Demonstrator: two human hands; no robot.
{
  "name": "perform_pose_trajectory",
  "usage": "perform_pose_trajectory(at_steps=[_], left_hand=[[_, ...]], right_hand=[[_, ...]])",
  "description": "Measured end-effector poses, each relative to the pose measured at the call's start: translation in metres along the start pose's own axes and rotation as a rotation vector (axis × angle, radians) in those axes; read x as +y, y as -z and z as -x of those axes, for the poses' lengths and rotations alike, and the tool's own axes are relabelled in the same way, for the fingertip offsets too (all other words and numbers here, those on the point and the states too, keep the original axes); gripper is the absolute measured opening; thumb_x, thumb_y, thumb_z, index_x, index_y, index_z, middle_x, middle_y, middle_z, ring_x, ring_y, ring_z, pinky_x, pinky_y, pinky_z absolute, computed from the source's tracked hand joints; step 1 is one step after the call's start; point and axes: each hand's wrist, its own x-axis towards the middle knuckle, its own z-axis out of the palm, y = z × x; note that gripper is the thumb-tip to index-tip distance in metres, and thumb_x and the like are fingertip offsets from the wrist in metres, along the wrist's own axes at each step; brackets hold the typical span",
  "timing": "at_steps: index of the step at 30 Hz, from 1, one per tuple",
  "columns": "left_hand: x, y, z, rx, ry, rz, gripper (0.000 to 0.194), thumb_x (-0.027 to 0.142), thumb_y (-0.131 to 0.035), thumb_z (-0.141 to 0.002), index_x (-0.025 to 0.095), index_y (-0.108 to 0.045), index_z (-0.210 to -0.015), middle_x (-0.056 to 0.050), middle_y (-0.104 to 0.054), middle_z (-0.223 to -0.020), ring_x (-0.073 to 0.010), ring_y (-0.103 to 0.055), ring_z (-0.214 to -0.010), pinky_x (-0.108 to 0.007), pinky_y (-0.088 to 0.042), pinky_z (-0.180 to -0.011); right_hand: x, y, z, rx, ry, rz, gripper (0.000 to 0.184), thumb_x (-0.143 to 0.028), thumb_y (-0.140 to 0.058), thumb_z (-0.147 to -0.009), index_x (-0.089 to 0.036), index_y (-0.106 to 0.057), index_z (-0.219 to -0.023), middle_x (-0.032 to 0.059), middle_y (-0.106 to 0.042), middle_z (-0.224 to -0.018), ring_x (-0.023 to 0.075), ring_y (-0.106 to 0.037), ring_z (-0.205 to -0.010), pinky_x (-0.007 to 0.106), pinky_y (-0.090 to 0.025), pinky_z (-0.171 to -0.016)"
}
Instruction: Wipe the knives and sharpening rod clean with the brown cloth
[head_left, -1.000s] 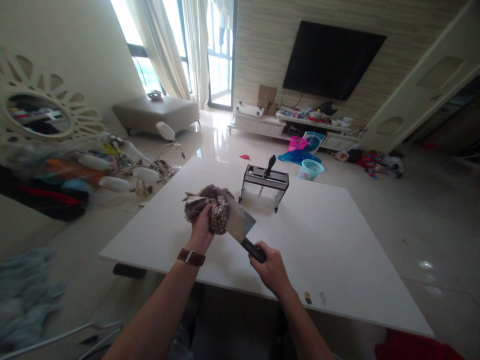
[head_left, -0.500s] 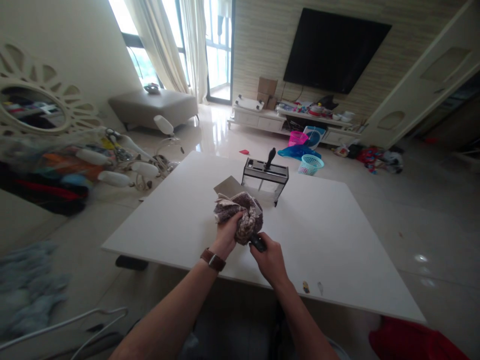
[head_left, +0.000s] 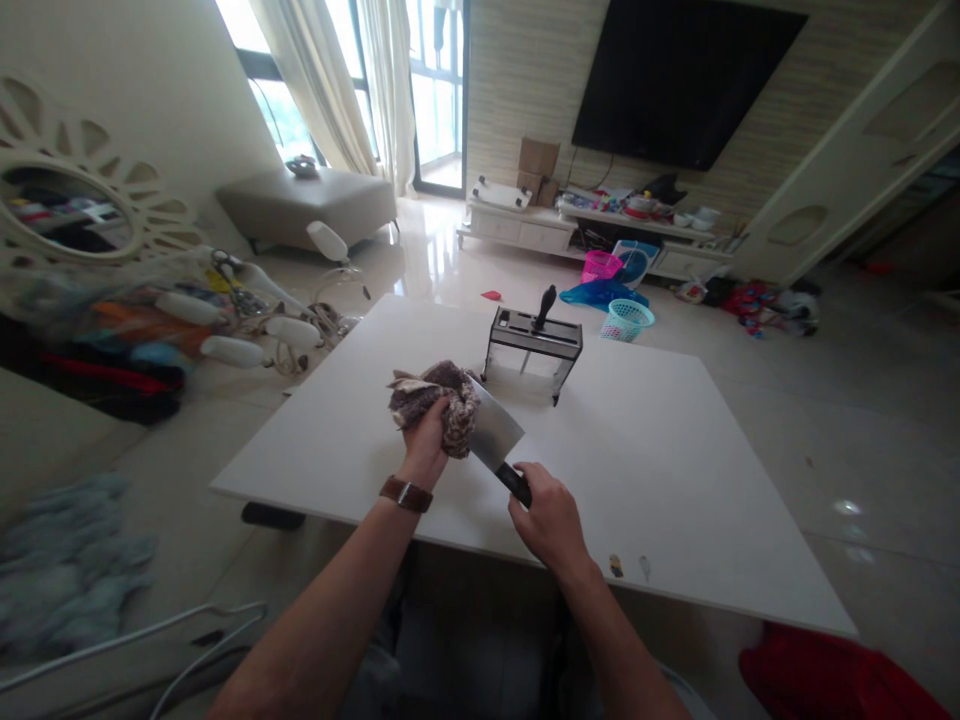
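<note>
A bunched brown-and-white cloth (head_left: 425, 402) is gripped in my left hand (head_left: 427, 442), above the white table (head_left: 645, 460). My right hand (head_left: 551, 512) is closed round the black handle of a cleaver (head_left: 496, 428). The cleaver's broad blade points up and to the left, its far side against the cloth and partly hidden by it. Beyond the blade stands a knife block (head_left: 534, 345) with clear sides and a dark top, and one black handle sticks up out of it.
Two small items, one a yellow-and-dark piece (head_left: 616, 566), lie near the table's front edge. Past the table, a light-blue basket (head_left: 627, 320) and a pink basket (head_left: 601, 266) stand on the floor. A lamp with several white shades (head_left: 292, 332) lies to the left.
My left hand with the cloth moved right over the blade toward the handle, then back left, so the blade shows again. My right hand kept hold of the cleaver in nearly the same place.
</note>
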Motion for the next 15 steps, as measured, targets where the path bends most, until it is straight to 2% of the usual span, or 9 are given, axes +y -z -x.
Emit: perform_pose_trajectory(at_steps=[3, 7, 13, 14, 15], left_hand=[[-0.009, -0.005, 0.012, -0.02, 0.009, -0.018, 0.028, 0.005, -0.081, -0.07, 0.013, -0.074, -0.096, -0.007, -0.079, -0.1, -0.0184, -0.075, -0.088, -0.038, -0.062, -0.094], [-0.008, -0.009, 0.012, -0.015, 0.007, 0.016, 0.032, 0.005, -0.081, -0.07, 0.014, -0.074, -0.099, -0.006, -0.079, -0.104, -0.0179, -0.075, -0.089, -0.037, -0.062, -0.093], [0.023, -0.006, -0.01, 0.028, -0.052, 0.125, 0.03, 0.008, -0.075, -0.075, 0.017, -0.071, -0.104, -0.003, -0.078, -0.103, -0.016, -0.073, -0.095, -0.033, -0.06, -0.096], [0.03, -0.005, -0.013, 0.001, -0.009, 0.14, 0.024, 0.012, -0.072, -0.079, 0.017, -0.071, -0.102, -0.003, -0.078, -0.1, -0.0165, -0.073, -0.096, -0.033, -0.059, -0.098], [0.037, -0.003, -0.014, -0.078, 0.041, 0.157, 0.018, 0.019, -0.069, -0.083, 0.017, -0.071, -0.101, -0.005, -0.077, -0.101, -0.0183, -0.073, -0.1, -0.035, -0.059, -0.099]], right_hand=[[-0.002, -0.002, 0.003, 0.04, -0.024, 0.023, 0.042, -0.011, -0.053, -0.081, -0.021, -0.061, -0.121, 0.0078, -0.07, -0.108, 0.0226, -0.063, -0.089, 0.031, -0.042, -0.077], [-0.005, -0.001, 0.002, 0.049, -0.038, 0.071, 0.037, -0.011, -0.05, -0.083, -0.019, -0.059, -0.118, 0.0088, -0.068, -0.108, 0.0222, -0.062, -0.084, 0.032, -0.041, -0.074], [0.001, 0.005, 0.009, 0.054, -0.024, -0.01, 0.023, -0.026, -0.052, -0.096, -0.021, -0.06, -0.118, 0.0081, -0.07, -0.107, 0.022, -0.065, -0.085, 0.03, -0.043, -0.074], [0.006, 0.007, 0.012, 0.067, -0.04, -0.067, 0.022, -0.029, -0.053, -0.097, -0.022, -0.06, -0.116, 0.0078, -0.071, -0.107, 0.0225, -0.066, -0.087, 0.03, -0.044, -0.075], [0.012, 0.009, 0.015, 0.087, -0.067, -0.138, 0.022, -0.032, -0.054, -0.097, -0.022, -0.061, -0.115, 0.0077, -0.072, -0.106, 0.023, -0.067, -0.089, 0.031, -0.046, -0.077]])
